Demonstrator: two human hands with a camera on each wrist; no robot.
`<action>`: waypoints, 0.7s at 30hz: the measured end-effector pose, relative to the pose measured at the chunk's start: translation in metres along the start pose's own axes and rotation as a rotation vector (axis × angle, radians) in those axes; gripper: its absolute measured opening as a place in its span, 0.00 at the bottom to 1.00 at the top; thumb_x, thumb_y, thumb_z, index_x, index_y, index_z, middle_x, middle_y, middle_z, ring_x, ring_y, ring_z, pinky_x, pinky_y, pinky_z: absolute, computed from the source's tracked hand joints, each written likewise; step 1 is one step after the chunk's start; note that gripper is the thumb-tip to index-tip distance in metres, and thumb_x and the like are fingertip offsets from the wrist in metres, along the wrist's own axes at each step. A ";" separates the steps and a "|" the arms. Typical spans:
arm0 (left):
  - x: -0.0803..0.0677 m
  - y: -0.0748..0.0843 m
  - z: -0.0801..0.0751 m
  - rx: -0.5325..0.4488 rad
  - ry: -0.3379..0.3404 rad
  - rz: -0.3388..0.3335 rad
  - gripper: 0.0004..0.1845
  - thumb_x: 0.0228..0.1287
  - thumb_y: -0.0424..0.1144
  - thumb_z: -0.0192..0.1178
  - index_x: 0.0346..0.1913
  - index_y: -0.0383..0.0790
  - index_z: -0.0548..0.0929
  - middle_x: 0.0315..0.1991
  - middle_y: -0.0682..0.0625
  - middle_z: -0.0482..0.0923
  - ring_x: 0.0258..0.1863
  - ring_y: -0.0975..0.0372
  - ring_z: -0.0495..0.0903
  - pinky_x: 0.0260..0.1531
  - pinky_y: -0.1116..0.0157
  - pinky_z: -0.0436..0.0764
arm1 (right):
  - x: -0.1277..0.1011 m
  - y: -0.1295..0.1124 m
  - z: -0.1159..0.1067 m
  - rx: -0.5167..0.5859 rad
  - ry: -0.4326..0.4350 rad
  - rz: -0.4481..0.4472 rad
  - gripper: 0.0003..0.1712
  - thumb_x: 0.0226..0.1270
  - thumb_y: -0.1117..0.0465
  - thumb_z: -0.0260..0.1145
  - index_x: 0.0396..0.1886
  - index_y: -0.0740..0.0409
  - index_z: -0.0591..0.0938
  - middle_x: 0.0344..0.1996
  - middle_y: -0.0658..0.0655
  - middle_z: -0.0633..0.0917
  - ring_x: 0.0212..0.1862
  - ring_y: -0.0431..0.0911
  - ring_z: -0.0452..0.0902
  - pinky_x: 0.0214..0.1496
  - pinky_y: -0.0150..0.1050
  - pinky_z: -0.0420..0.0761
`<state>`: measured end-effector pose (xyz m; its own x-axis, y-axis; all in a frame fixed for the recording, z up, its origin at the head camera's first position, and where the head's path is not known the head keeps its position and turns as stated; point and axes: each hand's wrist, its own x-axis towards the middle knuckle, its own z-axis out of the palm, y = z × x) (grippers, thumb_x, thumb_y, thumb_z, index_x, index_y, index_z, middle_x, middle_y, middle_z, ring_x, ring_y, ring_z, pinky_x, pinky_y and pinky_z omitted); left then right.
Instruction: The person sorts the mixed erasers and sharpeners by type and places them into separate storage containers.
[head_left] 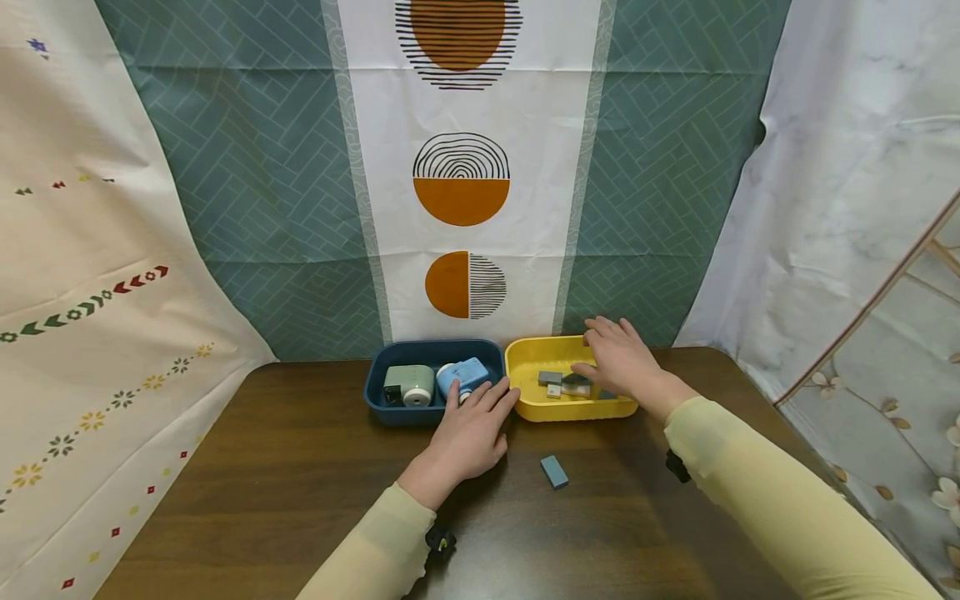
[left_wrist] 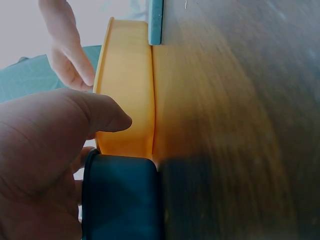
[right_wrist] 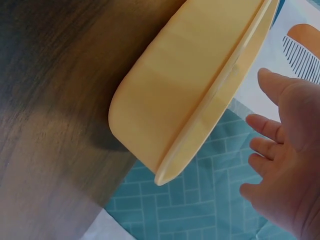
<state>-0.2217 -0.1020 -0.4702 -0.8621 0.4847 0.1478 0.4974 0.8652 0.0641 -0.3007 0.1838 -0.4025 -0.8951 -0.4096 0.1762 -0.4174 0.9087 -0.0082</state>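
Observation:
My left hand rests over the front right corner of a dark blue bin, its fingers extended at the rim. In the left wrist view, the thumb lies in front of the yellow bin. Inside the blue bin sit a pale green camera-like object and a light blue one. My right hand hovers over the right part of the yellow bin, fingers spread and holding nothing. Small grey pieces and white pieces lie in that bin, partly hidden by the hand.
A small blue-grey rectangular block lies on the brown wooden table, in front of the yellow bin. The two bins stand side by side at the table's back edge. Patterned cloth hangs behind and at both sides.

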 end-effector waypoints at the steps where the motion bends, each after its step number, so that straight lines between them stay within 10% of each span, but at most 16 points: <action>1: 0.000 0.000 0.000 0.001 0.000 0.001 0.40 0.81 0.47 0.66 0.89 0.52 0.63 0.89 0.51 0.55 0.86 0.49 0.59 0.81 0.29 0.42 | -0.001 0.000 0.000 0.005 0.001 0.000 0.31 0.80 0.46 0.73 0.65 0.69 0.84 0.80 0.71 0.70 0.84 0.67 0.57 0.86 0.68 0.49; 21: -0.001 0.000 -0.002 -0.012 0.003 0.003 0.39 0.81 0.46 0.66 0.89 0.52 0.64 0.89 0.50 0.55 0.86 0.49 0.59 0.81 0.29 0.42 | -0.017 -0.004 0.001 0.017 0.034 -0.052 0.39 0.80 0.46 0.72 0.77 0.68 0.77 0.81 0.71 0.70 0.84 0.66 0.59 0.86 0.68 0.49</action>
<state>-0.2204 -0.1023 -0.4686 -0.8602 0.4871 0.1507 0.5013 0.8620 0.0753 -0.2840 0.1872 -0.4063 -0.8662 -0.4534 0.2100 -0.4664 0.8844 -0.0146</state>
